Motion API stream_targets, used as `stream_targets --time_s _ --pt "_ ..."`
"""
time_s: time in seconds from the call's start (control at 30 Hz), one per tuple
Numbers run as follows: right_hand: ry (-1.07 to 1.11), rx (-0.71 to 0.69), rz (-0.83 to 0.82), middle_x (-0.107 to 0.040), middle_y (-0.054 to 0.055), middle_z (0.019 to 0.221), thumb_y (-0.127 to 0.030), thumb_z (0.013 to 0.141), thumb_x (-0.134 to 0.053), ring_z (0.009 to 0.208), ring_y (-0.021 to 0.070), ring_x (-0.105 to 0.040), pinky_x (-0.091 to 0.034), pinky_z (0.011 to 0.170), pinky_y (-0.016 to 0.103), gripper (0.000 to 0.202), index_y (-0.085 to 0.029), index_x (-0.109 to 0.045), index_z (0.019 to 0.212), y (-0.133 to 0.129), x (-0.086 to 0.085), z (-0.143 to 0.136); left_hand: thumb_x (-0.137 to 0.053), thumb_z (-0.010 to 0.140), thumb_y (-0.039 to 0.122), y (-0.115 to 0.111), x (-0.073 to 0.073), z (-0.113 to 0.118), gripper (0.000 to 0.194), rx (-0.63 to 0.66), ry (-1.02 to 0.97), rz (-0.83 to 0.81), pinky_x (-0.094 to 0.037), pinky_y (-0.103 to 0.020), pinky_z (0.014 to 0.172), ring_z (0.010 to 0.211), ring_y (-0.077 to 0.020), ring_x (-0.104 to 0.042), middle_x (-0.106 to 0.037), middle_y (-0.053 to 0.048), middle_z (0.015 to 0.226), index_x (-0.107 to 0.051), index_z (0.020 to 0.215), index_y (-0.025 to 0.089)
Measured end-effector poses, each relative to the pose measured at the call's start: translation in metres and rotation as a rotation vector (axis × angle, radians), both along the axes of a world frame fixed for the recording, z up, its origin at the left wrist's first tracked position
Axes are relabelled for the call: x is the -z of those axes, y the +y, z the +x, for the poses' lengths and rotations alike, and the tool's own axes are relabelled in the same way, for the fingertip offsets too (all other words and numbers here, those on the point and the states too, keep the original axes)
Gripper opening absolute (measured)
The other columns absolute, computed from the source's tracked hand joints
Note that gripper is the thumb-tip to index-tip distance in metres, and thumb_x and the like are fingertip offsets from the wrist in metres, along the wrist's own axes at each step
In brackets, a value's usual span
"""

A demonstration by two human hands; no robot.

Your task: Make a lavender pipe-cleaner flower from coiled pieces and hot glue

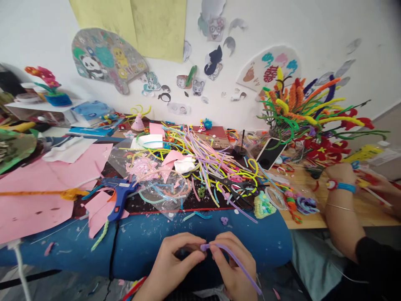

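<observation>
A purple pipe cleaner (235, 260) runs across my right hand (236, 263), pinched between thumb and forefinger, its long tail hanging down to the right. Its near end is bent into a small thick tip. My left hand (178, 261) meets that tip with thumb and forefinger closed on it. Both hands are at the front edge of the blue padded surface (140, 238). Just beyond them lies a small purple curled piece (224, 220). A loose pile of pipe cleaners (206, 150) in many colours spreads farther back, with black scissors (238, 188) on its near side.
A blue glue gun (120, 196) lies left among pink sheets (40, 188). A phone (271, 153) leans before a bunch of pipe-cleaner flowers (300, 104). At the right, another person's arm (341, 209) rests over the wooden table (308, 221). A green-yellow fuzzy piece (264, 205) sits nearby.
</observation>
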State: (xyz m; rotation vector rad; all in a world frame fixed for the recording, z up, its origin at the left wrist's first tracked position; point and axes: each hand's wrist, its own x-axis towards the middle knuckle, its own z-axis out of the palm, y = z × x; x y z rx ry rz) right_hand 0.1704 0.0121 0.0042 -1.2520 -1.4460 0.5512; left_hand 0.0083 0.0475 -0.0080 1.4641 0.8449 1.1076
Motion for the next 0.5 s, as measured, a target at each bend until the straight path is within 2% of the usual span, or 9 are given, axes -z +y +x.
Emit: stream_targets --time_s 0.07,0.13,0.23,0.33,0.4,0.43,0.5 --pt "-0.038 -0.03 0.03 -0.068 0.002 0.07 -0.015 0.087 -0.062 0.063 0.0156 -0.065 -0.054 0.058 0.024 0.016 -0.021 -0.072 0.077 0.003 -0.003 0.003 -0.071 0.086 0.038 0.003 -0.002 -0.001 0.023 0.115 -0.095 -0.243 -0.059 -0.022 0.06 0.061 -0.0174 -0.074 -0.078 -0.007 0.07 -0.079 0.082 0.017" --pt "-0.076 -0.066 0.047 -0.069 0.002 0.072 -0.013 0.087 -0.063 0.065 0.0155 -0.067 -0.055 0.061 0.024 0.015 -0.022 -0.073 0.08 0.006 -0.007 0.005 -0.073 0.084 0.043 0.007 -0.004 -0.001 0.028 0.164 -0.179 -0.414 -0.059 -0.022 0.06 0.06 -0.0167 -0.073 -0.077 -0.007 0.068 -0.079 0.078 0.015" --pt "-0.162 -0.116 0.059 -0.072 0.002 0.079 -0.013 0.088 -0.062 0.07 0.0156 -0.069 -0.056 0.065 0.025 0.016 -0.023 -0.075 0.088 0.012 -0.013 0.007 -0.081 0.075 0.041 0.011 -0.006 -0.001 0.028 0.16 -0.273 -0.564 -0.058 -0.022 0.06 0.059 -0.0162 -0.073 -0.076 -0.006 0.067 -0.077 0.076 0.013" --pt "-0.335 -0.121 0.063 -0.073 0.004 0.088 -0.018 0.093 -0.057 0.079 0.0174 -0.07 -0.057 0.073 0.028 0.019 -0.024 -0.074 0.097 0.024 -0.019 0.017 -0.087 0.069 0.039 0.014 -0.008 0.002 0.029 0.119 -0.349 -0.69 -0.057 -0.02 0.057 0.057 -0.0151 -0.072 -0.075 -0.005 0.066 -0.075 0.072 0.013" --pt "-0.53 -0.03 0.032 -0.073 0.008 0.101 -0.02 0.095 -0.052 0.093 0.0213 -0.069 -0.056 0.083 0.033 0.023 -0.021 -0.072 0.107 0.039 -0.021 0.035 -0.091 0.062 0.038 0.016 -0.009 0.003 0.032 0.066 -0.409 -0.757 -0.056 -0.019 0.055 0.054 -0.0138 -0.071 -0.074 -0.004 0.063 -0.073 0.07 0.013" --pt "-0.655 0.072 0.022 -0.072 0.012 0.107 -0.019 0.096 -0.049 0.1 0.0242 -0.068 -0.054 0.089 0.037 0.026 -0.018 -0.07 0.111 0.048 -0.021 0.046 -0.092 0.059 0.037 0.018 -0.009 0.004 0.033 0.037 -0.438 -0.777 -0.056 -0.018 0.055 0.054 -0.0132 -0.07 -0.074 -0.003 0.062 -0.072 0.069 0.013" --pt "-0.96 0.287 -0.133 -0.068 0.018 0.12 -0.012 0.093 -0.047 0.111 0.0284 -0.064 -0.048 0.099 0.042 0.033 -0.011 -0.066 0.12 0.069 -0.021 0.073 -0.094 0.056 0.034 0.022 -0.009 0.003 0.033 -0.013 -0.485 -0.786 -0.056 -0.018 0.055 0.055 -0.0126 -0.07 -0.073 -0.002 0.062 -0.072 0.069 0.014"
